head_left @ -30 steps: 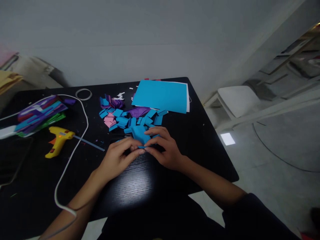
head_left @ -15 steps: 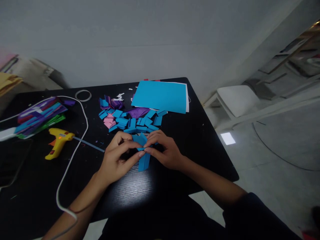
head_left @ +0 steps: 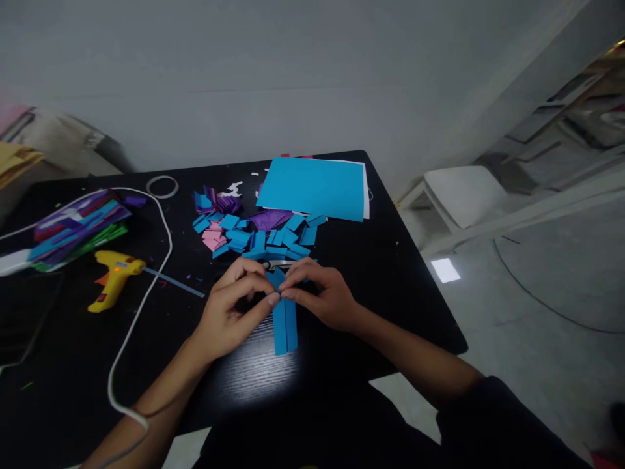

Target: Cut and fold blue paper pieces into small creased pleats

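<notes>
With our left hand [head_left: 229, 312] and right hand [head_left: 328, 298], we pinch the long, creased blue paper strip [head_left: 285, 329] over the black rectangular table [head_left: 381, 293], likely steadying its fold. Small folded blue papers [head_left: 239, 239] lie within reach.

The room is looking dim and gray. A soft white shine is glowing on the black bench [head_left: 342, 339], low in the middle, and a small bright patch [head_left: 445, 270] is gleaming on the floor [head_left: 527, 293]. The far right side is looking smeary and stretched, and the left corner is going fuzzy. The bench's middle is showing more clearly.
</notes>
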Motion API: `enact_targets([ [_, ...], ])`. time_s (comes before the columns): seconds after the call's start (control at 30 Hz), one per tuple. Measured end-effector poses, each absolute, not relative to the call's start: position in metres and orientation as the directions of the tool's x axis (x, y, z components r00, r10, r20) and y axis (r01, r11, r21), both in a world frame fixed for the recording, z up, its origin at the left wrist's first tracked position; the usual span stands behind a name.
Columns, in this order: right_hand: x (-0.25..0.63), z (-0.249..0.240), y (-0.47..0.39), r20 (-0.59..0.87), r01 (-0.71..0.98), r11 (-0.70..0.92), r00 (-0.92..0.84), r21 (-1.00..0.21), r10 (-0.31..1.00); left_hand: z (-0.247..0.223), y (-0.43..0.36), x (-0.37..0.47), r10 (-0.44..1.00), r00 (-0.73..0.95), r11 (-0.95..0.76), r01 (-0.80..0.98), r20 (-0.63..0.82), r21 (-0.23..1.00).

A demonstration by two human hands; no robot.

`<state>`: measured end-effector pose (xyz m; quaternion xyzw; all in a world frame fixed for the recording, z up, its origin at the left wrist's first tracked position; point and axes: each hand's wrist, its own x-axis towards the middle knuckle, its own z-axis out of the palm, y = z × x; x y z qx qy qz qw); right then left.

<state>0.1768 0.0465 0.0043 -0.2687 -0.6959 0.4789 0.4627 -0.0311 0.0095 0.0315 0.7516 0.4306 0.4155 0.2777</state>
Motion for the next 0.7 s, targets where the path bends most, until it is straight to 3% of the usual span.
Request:
enact_targets([
  [0.23,0.179,0.005,0.052,0.538,-0.045,0.587,-0.462,-0.808,0.705,0.030,0.008,-0.035,0.858,0.321,-0.510,0.432,0.401,0.744],
  [0.7,0.186,0.016,0.052,0.558,0.091,0.717,-0.562,-0.691,0.610,0.036,0.008,-0.042,0.775,0.466,-0.629,0.499,0.427,0.596],
])
